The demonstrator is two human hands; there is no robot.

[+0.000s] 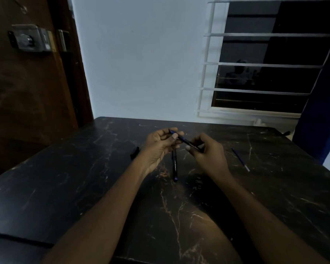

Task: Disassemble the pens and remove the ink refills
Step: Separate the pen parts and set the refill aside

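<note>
A refill (240, 159) lies right on the table (65, 187), a spare pen (175, 166) below the hands; left hand (160, 147) and right hand (208, 151) pinch a blue-black pen (183, 139).

Your bare forearms extended from 7 and 5 o'clock toward 12. Your left hand (160, 144) and right hand (206, 151), fingers curled, each pinched one end of the same pen (183, 140).

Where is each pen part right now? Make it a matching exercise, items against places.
1. black pen with blue end
2. black pen with white lettering
3. thin blue ink refill
4. small dark piece

A. on dark marble table, right of right hand
B. held by both hands
C. on table, left of left hand
D. on table, between the wrists

Pairs: 1-B, 2-D, 3-A, 4-C
</note>
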